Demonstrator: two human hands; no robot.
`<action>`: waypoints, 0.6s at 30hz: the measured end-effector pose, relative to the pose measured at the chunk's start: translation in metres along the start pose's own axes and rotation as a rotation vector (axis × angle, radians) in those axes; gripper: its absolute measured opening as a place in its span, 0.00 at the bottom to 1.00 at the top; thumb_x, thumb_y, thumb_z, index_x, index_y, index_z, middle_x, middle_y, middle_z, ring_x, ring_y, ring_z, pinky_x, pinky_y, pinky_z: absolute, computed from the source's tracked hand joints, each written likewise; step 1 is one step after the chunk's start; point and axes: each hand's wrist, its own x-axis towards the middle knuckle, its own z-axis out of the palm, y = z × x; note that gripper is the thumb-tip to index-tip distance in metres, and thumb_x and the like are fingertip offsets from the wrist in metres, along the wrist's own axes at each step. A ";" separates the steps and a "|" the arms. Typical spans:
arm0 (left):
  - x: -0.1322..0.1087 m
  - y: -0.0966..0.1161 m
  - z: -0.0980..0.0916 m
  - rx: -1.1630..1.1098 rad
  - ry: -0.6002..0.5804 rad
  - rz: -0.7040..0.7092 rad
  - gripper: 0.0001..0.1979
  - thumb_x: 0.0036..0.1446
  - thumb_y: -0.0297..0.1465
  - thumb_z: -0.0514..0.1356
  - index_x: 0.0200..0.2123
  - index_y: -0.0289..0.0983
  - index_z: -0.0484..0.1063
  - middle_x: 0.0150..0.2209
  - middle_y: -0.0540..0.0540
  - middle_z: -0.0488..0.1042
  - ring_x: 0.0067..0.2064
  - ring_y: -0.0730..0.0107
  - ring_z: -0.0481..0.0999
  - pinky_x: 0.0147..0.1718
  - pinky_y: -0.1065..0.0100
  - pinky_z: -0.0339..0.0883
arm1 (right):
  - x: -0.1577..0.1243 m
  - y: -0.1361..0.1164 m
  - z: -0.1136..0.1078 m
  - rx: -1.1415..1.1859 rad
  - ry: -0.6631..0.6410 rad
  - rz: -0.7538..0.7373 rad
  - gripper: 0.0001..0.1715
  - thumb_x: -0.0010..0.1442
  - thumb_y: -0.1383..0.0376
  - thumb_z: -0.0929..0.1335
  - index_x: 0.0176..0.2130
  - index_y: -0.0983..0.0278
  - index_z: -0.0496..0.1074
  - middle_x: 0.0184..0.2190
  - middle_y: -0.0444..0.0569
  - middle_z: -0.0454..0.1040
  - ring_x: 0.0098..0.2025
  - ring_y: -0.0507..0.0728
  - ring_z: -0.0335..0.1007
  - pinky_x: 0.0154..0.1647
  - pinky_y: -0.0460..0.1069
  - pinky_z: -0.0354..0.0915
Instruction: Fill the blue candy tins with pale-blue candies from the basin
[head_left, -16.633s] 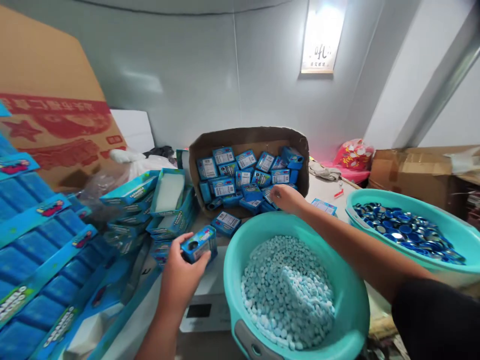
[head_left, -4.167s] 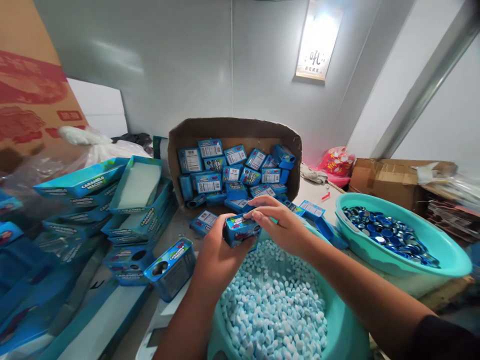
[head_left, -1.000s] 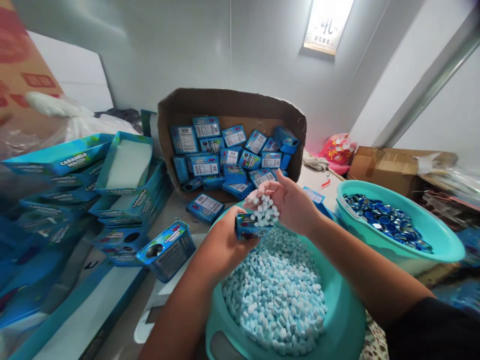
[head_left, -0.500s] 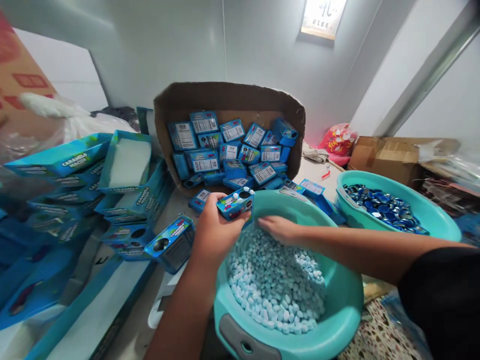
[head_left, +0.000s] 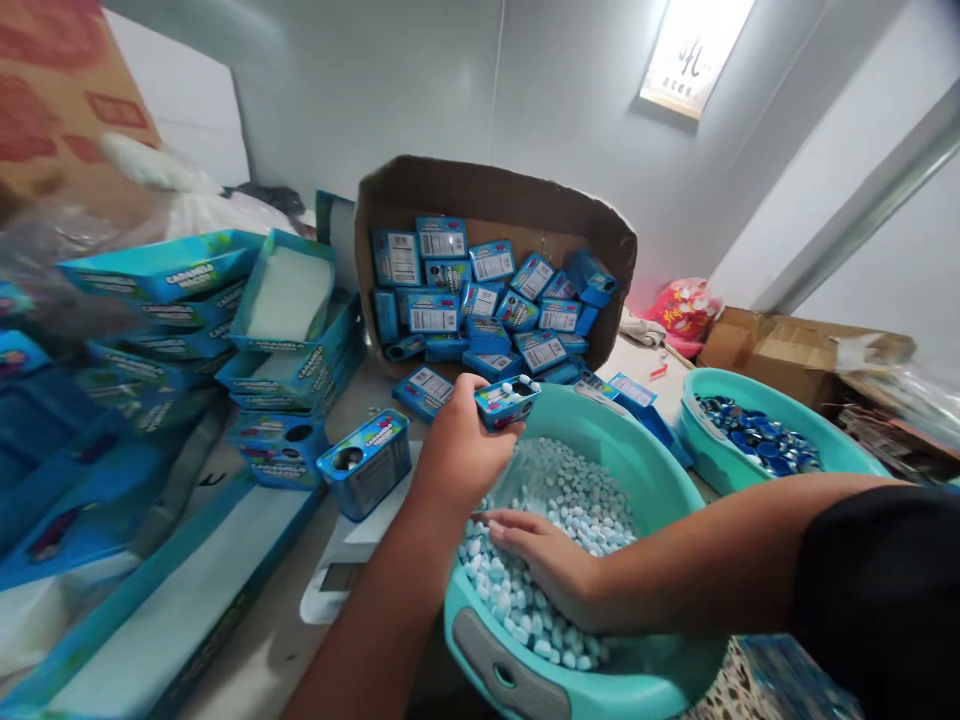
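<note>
My left hand point(head_left: 476, 435) grips a small blue candy box point(head_left: 508, 400) over the left rim of the teal basin point(head_left: 675, 505); a few pale candies sit at the opening in its top. Inside the basin lies a heap of pale blue candies point(head_left: 592, 495). My right hand point(head_left: 544, 560) rests low among them, palm down with fingers stretched out to the left, fingertips partly touching the candies. Left of my left forearm, another blue box with a round hole point(head_left: 367, 465) stands on a white scale point(head_left: 330, 590).
A tipped cardboard carton point(head_left: 495, 195) full of blue boxes stands behind. Stacked blue display trays point(head_left: 289, 290) fill the left. A second teal basin point(head_left: 799, 415) with blue metallic pieces is at the right, before a brown carton point(head_left: 780, 350).
My right hand has moved from the basin's far side towards its near left side, into the candies. The view has shifted, and my left hand still holds the box.
</note>
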 end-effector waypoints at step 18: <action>0.002 0.010 -0.001 -0.127 -0.034 -0.148 0.25 0.44 0.34 0.69 0.44 0.40 0.63 0.35 0.50 0.76 0.38 0.65 0.79 0.37 0.68 0.70 | -0.003 -0.033 0.007 0.420 -0.098 0.693 0.27 0.54 0.44 0.59 0.30 0.61 0.74 0.19 0.51 0.71 0.29 0.62 0.74 0.38 0.58 0.70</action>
